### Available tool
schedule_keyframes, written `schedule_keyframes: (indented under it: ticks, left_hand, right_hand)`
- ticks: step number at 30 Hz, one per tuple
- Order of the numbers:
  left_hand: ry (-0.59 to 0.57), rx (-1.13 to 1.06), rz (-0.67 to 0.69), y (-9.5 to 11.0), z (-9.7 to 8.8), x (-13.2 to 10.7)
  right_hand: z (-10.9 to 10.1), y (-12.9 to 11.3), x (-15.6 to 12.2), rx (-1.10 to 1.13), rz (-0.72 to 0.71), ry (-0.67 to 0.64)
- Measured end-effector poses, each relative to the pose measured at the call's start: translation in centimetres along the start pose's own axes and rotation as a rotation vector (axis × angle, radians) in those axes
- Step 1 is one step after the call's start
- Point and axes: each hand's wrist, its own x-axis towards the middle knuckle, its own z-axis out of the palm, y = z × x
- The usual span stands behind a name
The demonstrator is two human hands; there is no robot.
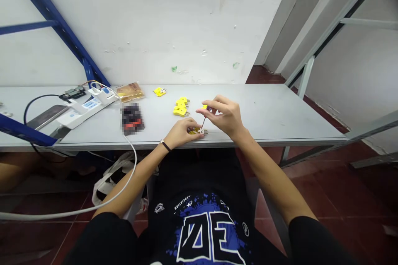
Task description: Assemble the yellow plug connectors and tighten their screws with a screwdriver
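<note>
While our left hand (178,133) closes around a yellow plug (196,131) near the front edge of the bench (264,112) and our right hand (224,116) pinches a thin screwdriver (203,121) down to it, other yellow plugs (180,107) lie loose farther back.

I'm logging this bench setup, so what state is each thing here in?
Left hand: gripping a yellow two-pin plug.
Right hand: pinching a small screwdriver, tip down at the plug.
Two yellow plugs: lying together, near the hands.
Lone yellow plug: lying apart, farther back.
White power strip: lying flat, adapter plugged in.
</note>
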Motion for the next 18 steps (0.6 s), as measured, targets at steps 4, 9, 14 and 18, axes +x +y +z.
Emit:
schedule_keyframes:
  ticks: [4,9,14,18]
  left_hand:
    - [-0.009,0.027,0.002,0.1,0.0,0.0]
    - [-0.001,0.023,0.01,0.1,-0.1,0.0]
    - [-0.005,0.032,0.005,0.1,-0.1,0.0]
    - [-0.012,0.038,0.005,0.2,-0.1,0.0]
  right_hand:
    - [0.1,-0.2,-0.1,0.16,-0.069,-0.12]
    - [0.2,-0.3,0.1,0.164,0.014,-0.05]
    - [-0.2,0.3,0.0,0.159,-0.016,-0.107]
    - [-1.0,0.4,0.2,0.359,0.047,-0.239]
